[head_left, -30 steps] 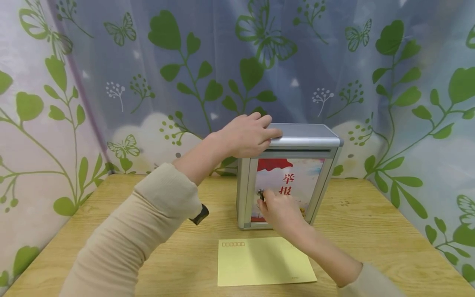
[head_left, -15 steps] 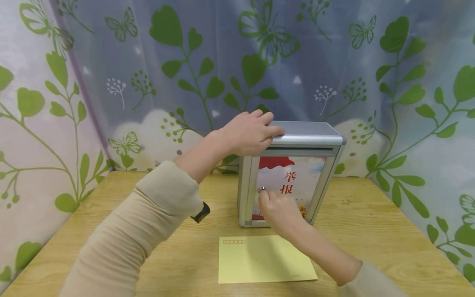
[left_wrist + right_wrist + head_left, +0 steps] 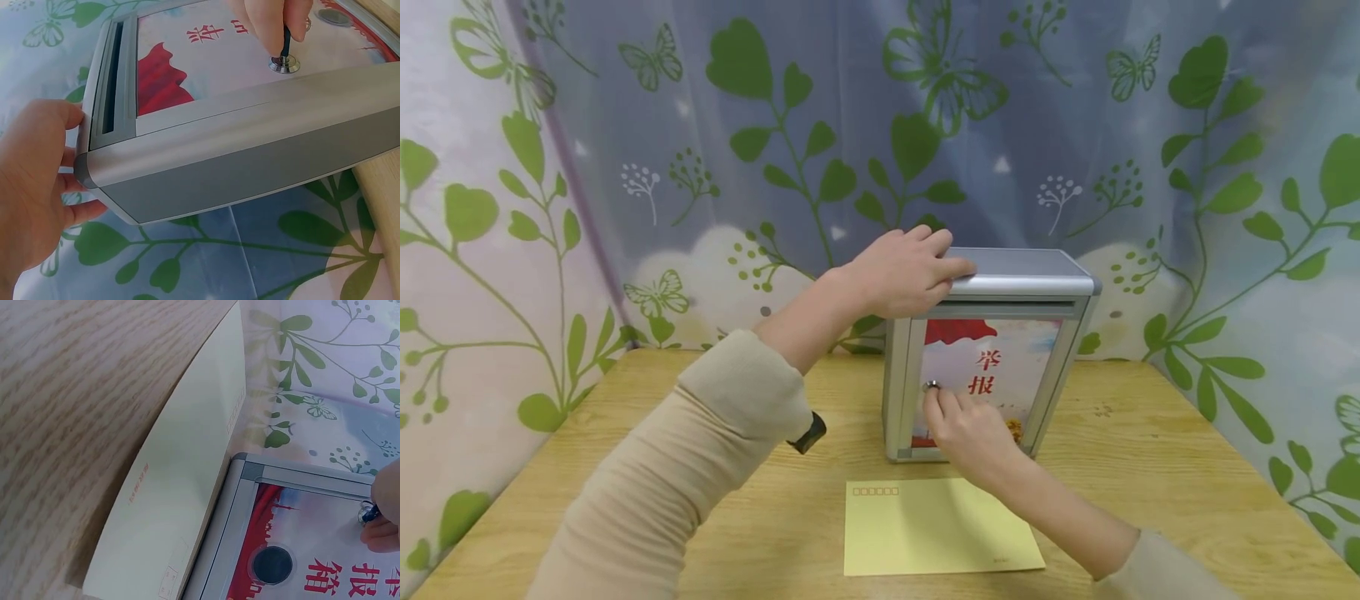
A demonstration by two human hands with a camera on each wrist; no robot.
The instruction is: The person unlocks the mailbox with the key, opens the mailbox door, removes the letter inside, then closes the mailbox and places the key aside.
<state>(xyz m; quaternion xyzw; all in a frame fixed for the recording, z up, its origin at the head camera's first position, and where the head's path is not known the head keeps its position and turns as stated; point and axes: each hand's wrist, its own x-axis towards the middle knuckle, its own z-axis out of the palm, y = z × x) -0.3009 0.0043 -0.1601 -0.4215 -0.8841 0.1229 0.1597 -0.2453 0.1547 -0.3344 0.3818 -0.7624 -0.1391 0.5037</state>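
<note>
A silver-framed drop box (image 3: pixel 1015 265) stands upright on the table, with a slot (image 3: pixel 1015 306) under its top and a red-and-white printed front panel. My left hand (image 3: pixel 902 271) rests on the top at its left end, fingers spread across it. In the left wrist view those fingers (image 3: pixel 72 115) touch the top edge. My right hand (image 3: pixel 966 425) is at the front panel, pinching a black-headed key (image 3: pixel 287 40) between thumb and finger. The key stands in a round chrome lock (image 3: pixel 284 64). In the head view my fingers mostly hide the key.
A yellow envelope (image 3: pixel 940 533) lies flat on the wooden table (image 3: pixel 760 517), in front of the box and partly under my right forearm. A patterned curtain (image 3: pixel 820 100) hangs behind the table and along both sides. A dark round window (image 3: pixel 272 565) sits low in the panel.
My right fingers have turned at the lock, so the black key head seen earlier in the head view is now covered. My left hand keeps its place on the box; the head view shifted slightly.
</note>
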